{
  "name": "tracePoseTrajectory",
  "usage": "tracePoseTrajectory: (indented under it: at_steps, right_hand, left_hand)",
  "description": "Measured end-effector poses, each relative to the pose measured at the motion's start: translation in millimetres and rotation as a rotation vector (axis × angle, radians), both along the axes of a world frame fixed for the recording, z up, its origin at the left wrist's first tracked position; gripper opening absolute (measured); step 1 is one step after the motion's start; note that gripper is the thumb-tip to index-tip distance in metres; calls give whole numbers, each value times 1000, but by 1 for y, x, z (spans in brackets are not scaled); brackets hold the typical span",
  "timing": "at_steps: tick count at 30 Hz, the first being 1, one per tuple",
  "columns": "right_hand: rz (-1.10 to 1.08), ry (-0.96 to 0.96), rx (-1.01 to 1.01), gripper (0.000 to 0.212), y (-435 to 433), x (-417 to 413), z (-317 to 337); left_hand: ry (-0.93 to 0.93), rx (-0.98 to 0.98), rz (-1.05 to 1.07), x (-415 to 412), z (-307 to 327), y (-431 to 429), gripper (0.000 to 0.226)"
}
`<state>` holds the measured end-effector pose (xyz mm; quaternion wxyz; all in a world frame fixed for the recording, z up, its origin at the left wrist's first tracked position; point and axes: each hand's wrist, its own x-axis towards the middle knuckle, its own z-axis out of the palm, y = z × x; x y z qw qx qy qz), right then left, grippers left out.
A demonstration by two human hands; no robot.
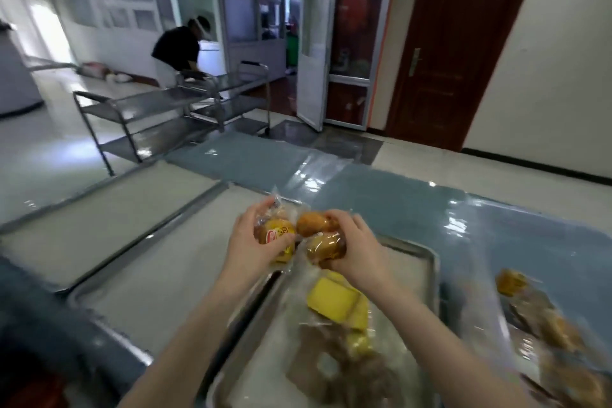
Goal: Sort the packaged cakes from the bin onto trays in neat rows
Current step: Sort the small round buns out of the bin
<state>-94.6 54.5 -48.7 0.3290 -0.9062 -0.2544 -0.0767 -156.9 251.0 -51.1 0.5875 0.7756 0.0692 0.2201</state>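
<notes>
Nearest, at bottom centre, a tray [432, 272] carries a loose heap of cakes [334, 300], not rows. Above it, mid-frame, the left hand [251, 248] grips one yellow-label cake [276, 235] and the right hand [361, 255] grips two brown cakes [314, 224]. On the left trays [99, 209] no cakes show yet. I judge the sorting barely begun; more wait in a bag [546, 325] at lower right.

My left hand [251, 248] grips a wrapped cake [276, 235] with a yellow-and-red label. My right hand [361, 255] holds two brown cakes [319, 235] in clear wrappers. All three are held above the far left corner of a steel tray [427, 262]. Yellow wrapped cakes [334, 300] lie mid-tray.
</notes>
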Motion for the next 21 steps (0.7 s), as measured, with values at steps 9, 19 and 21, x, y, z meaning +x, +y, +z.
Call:
tracePoseTrajectory:
  at_steps: [9, 19, 21]
  right_hand:
    - [136, 170, -11, 83, 192, -33, -56]
    - [171, 189, 15, 79, 323, 40, -78]
    - [150, 187, 30, 78, 345, 66, -85]
  left_hand:
    - [140, -19, 156, -59, -57, 182, 69]
    - [173, -15, 185, 12, -73, 311, 67]
    - [177, -15, 166, 41, -75, 334, 63]
